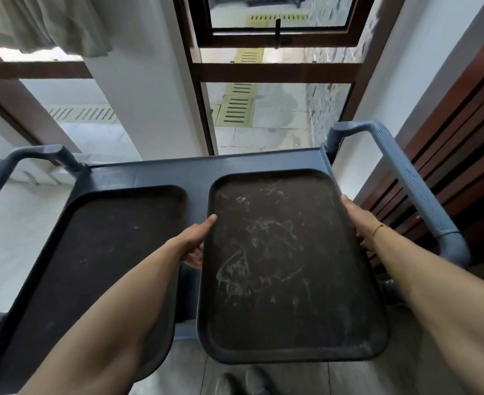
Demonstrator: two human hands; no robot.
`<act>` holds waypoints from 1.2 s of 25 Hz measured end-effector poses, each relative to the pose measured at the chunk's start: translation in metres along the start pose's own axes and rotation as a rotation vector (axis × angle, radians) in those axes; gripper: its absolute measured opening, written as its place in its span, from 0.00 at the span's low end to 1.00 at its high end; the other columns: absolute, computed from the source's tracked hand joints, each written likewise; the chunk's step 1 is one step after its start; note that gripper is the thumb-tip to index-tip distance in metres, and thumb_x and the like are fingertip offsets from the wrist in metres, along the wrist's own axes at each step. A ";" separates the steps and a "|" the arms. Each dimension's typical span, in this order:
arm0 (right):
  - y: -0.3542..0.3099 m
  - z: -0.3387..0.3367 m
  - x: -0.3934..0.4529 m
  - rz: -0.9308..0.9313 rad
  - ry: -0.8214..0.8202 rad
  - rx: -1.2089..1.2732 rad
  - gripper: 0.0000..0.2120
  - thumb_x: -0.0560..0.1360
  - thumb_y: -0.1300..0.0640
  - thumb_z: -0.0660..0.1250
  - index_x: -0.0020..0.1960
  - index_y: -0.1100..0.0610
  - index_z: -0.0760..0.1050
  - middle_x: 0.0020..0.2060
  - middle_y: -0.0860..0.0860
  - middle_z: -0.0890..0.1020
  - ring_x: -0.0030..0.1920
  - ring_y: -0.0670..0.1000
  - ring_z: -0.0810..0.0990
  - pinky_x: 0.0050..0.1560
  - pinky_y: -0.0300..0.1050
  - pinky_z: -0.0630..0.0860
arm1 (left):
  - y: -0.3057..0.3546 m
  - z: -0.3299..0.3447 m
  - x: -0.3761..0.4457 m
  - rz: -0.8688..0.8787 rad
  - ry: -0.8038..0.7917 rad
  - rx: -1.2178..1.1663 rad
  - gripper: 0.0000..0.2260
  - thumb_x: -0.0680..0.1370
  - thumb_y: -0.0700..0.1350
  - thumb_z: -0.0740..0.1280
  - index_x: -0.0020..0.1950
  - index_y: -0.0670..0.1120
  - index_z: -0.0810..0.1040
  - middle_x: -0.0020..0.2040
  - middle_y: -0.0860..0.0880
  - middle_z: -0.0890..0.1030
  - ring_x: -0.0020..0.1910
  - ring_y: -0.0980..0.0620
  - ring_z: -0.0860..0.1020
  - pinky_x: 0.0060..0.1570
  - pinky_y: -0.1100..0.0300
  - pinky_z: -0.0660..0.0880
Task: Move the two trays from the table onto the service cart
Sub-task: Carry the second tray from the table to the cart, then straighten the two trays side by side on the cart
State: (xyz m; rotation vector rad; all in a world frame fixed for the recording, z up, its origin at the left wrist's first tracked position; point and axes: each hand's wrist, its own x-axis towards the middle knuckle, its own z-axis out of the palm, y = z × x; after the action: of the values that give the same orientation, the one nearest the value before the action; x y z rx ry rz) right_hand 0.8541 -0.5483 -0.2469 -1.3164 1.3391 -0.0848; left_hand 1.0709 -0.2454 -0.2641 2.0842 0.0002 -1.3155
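Head view, looking down at a dark grey plastic service cart (149, 173) with ribbed grey tubular handles at both ends, parked in front of a brown-framed glass door (275, 72). Two dark rectangular plastic trays with rounded corners and raised rims are over the cart top. The left tray (92, 252) lies flat on the cart's left half, its near end reaching toward the camera, partly covered by the left forearm. The scuffed right tray (283, 266), marked with pale scratches and smears, sits over the cart's right half, its far edge near the cart's back rim and its near end overhanging the cart's front edge above the floor; can't tell if it rests fully on the surface or is held just above it. Left hand (194, 243) grips the scuffed tray's left rim, thumb on top along the edge, fingers curled underneath. Right hand (359, 220) clasps the right rim, fingers under and mostly hidden, a thin bracelet (377, 230) on the wrist. The trays lie side by side with a narrow gap between them. Dark shoes (246, 380) show on the grey floor below the tray. Wooden slatted panel (463, 138) at right, pale curtain (50, 21) upper left.
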 end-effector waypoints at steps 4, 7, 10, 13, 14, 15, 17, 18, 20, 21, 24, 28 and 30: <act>0.001 0.002 0.011 -0.001 0.024 -0.016 0.38 0.75 0.33 0.60 0.70 0.63 0.69 0.68 0.59 0.74 0.60 0.60 0.75 0.52 0.48 0.65 | 0.000 0.001 0.009 -0.021 -0.007 -0.007 0.36 0.74 0.74 0.55 0.62 0.44 0.75 0.47 0.38 0.83 0.37 0.42 0.86 0.35 0.48 0.82; 0.004 0.002 0.021 0.010 0.038 -0.037 0.39 0.75 0.32 0.60 0.71 0.63 0.68 0.68 0.59 0.74 0.66 0.62 0.72 0.56 0.51 0.67 | -0.003 0.002 0.015 -0.038 -0.024 -0.026 0.37 0.74 0.73 0.56 0.66 0.44 0.72 0.49 0.37 0.83 0.37 0.43 0.86 0.33 0.49 0.81; 0.006 0.003 0.030 0.003 0.074 -0.046 0.41 0.73 0.31 0.60 0.71 0.63 0.69 0.68 0.60 0.73 0.65 0.63 0.74 0.66 0.54 0.70 | -0.004 0.005 0.017 -0.048 -0.045 -0.045 0.37 0.74 0.73 0.57 0.69 0.44 0.70 0.51 0.36 0.82 0.38 0.42 0.86 0.32 0.50 0.81; 0.006 0.003 0.033 0.003 0.119 -0.100 0.43 0.72 0.30 0.58 0.72 0.63 0.67 0.71 0.60 0.69 0.66 0.63 0.72 0.69 0.59 0.68 | -0.003 0.006 0.016 -0.061 -0.064 -0.064 0.36 0.74 0.73 0.57 0.68 0.44 0.68 0.51 0.37 0.81 0.43 0.40 0.84 0.32 0.51 0.81; 0.005 0.004 0.034 -0.002 0.125 -0.119 0.42 0.73 0.30 0.58 0.72 0.63 0.67 0.71 0.60 0.69 0.67 0.63 0.72 0.69 0.59 0.68 | -0.003 0.006 0.015 -0.063 -0.067 -0.065 0.36 0.75 0.72 0.56 0.68 0.45 0.68 0.51 0.37 0.81 0.44 0.40 0.84 0.31 0.52 0.81; 0.005 0.005 0.034 -0.010 0.130 -0.145 0.41 0.74 0.30 0.57 0.72 0.63 0.68 0.71 0.60 0.70 0.67 0.63 0.71 0.69 0.59 0.67 | -0.002 0.006 0.014 -0.064 -0.069 -0.067 0.35 0.75 0.72 0.56 0.68 0.45 0.68 0.51 0.38 0.80 0.45 0.40 0.83 0.30 0.53 0.81; 0.003 0.006 0.035 -0.046 0.145 -0.259 0.38 0.77 0.33 0.54 0.71 0.64 0.69 0.70 0.62 0.70 0.69 0.63 0.68 0.70 0.58 0.65 | -0.003 0.006 0.013 -0.064 -0.065 -0.072 0.34 0.77 0.70 0.55 0.69 0.44 0.67 0.52 0.38 0.80 0.45 0.41 0.83 0.31 0.53 0.81; 0.001 0.006 0.033 -0.073 0.161 -0.352 0.36 0.78 0.34 0.52 0.70 0.63 0.70 0.70 0.63 0.69 0.70 0.64 0.65 0.71 0.58 0.63 | -0.003 0.006 0.012 -0.060 -0.057 -0.071 0.35 0.77 0.70 0.55 0.70 0.43 0.67 0.51 0.38 0.80 0.43 0.42 0.83 0.32 0.53 0.81; -0.003 0.009 0.027 -0.139 0.199 -0.517 0.32 0.79 0.35 0.51 0.71 0.57 0.70 0.71 0.64 0.66 0.71 0.66 0.61 0.69 0.57 0.61 | -0.002 0.006 0.010 -0.028 -0.004 -0.027 0.35 0.78 0.69 0.54 0.72 0.42 0.66 0.50 0.40 0.79 0.38 0.45 0.81 0.34 0.53 0.79; -0.005 0.011 0.023 -0.173 0.206 -0.568 0.31 0.79 0.35 0.51 0.71 0.55 0.69 0.71 0.63 0.65 0.70 0.66 0.60 0.68 0.58 0.61 | -0.002 0.005 0.009 0.007 0.053 0.029 0.35 0.78 0.69 0.54 0.71 0.42 0.66 0.51 0.40 0.78 0.38 0.46 0.80 0.35 0.54 0.78; -0.014 0.027 0.010 -0.299 0.184 -0.686 0.30 0.79 0.35 0.53 0.74 0.52 0.66 0.72 0.62 0.64 0.71 0.66 0.58 0.68 0.64 0.61 | -0.003 -0.005 -0.004 0.188 0.248 0.218 0.34 0.78 0.68 0.57 0.68 0.41 0.70 0.58 0.40 0.79 0.47 0.44 0.79 0.47 0.52 0.77; -0.031 0.063 -0.012 -0.477 0.121 -0.842 0.29 0.78 0.35 0.53 0.75 0.47 0.63 0.73 0.60 0.64 0.72 0.65 0.59 0.68 0.68 0.59 | -0.018 -0.033 -0.036 0.324 0.367 0.284 0.32 0.77 0.68 0.60 0.69 0.44 0.73 0.67 0.43 0.77 0.64 0.45 0.74 0.59 0.55 0.69; -0.040 0.086 -0.024 -0.564 0.058 -0.884 0.30 0.78 0.33 0.54 0.75 0.46 0.63 0.74 0.58 0.63 0.73 0.64 0.59 0.67 0.69 0.58 | -0.034 -0.050 -0.052 0.336 0.410 0.275 0.32 0.76 0.67 0.62 0.70 0.44 0.73 0.67 0.43 0.77 0.64 0.45 0.75 0.59 0.56 0.69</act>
State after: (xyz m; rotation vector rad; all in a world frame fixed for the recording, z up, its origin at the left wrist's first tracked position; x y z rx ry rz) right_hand 0.9319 -0.4920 -0.2290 -2.4337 1.0296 0.1005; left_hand 1.0740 -0.1750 -0.2262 2.4220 -0.3542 -0.7059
